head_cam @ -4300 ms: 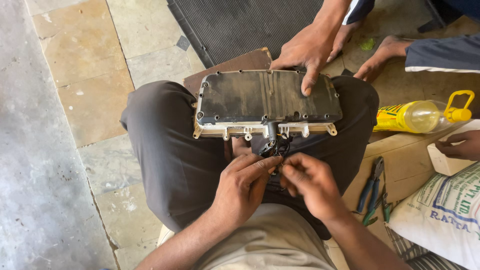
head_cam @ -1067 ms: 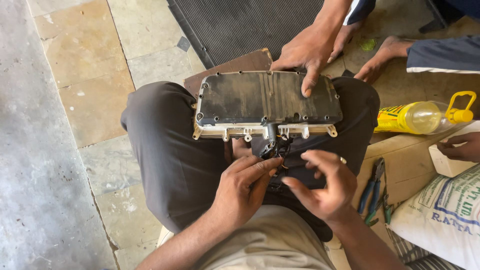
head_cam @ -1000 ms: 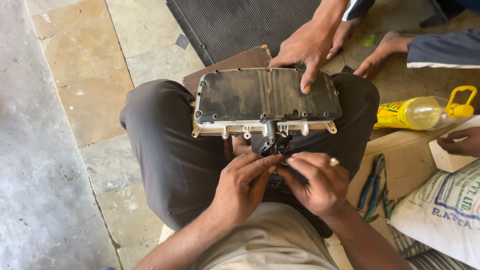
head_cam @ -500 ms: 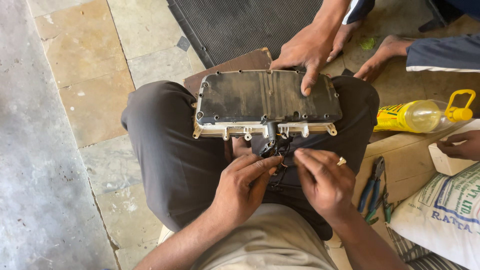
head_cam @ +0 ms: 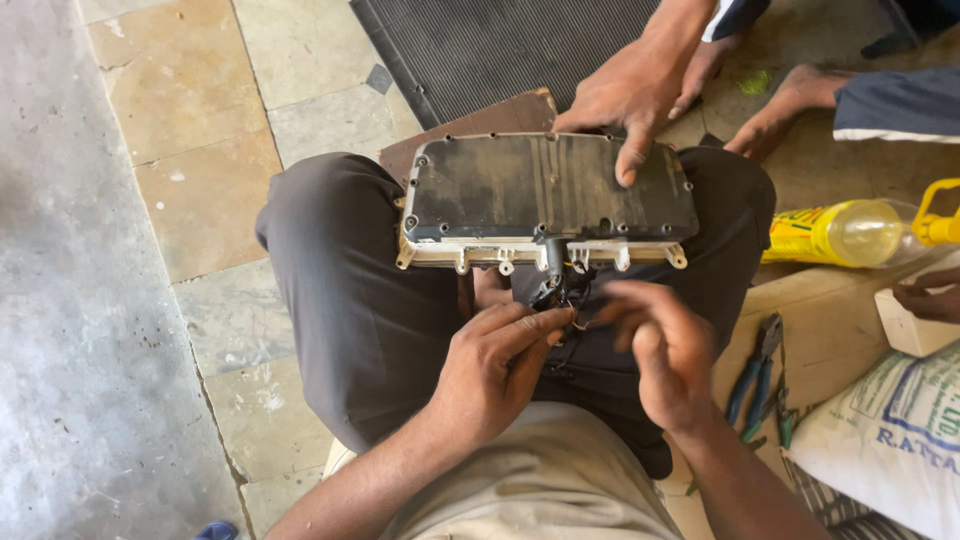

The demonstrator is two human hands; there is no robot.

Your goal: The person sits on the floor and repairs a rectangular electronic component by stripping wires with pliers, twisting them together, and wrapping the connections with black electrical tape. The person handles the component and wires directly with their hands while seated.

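A flat dark lamp housing [head_cam: 545, 190] with a pale rim lies across my lap. A bundle of black wires [head_cam: 562, 285] comes out of its near edge. My left hand [head_cam: 495, 365] pinches these wires just below the housing. My right hand [head_cam: 660, 345] is blurred, fingers curled, right beside the wires; whether it holds anything I cannot tell. Another person's hand [head_cam: 625, 95] presses down on the housing's far right part.
A yellow bottle [head_cam: 835, 232] lies at the right. Blue-handled pliers [head_cam: 755, 375] rest on a cardboard box [head_cam: 830, 320]. A white printed sack [head_cam: 890, 440] sits at the lower right. A black ribbed mat [head_cam: 500, 45] lies ahead. Another person's bare foot [head_cam: 780, 110] is beyond my knee.
My right hand has shifted about beside the wires and is now blurred with motion. My left hand keeps its pinch. The other person's hand stays on the housing.
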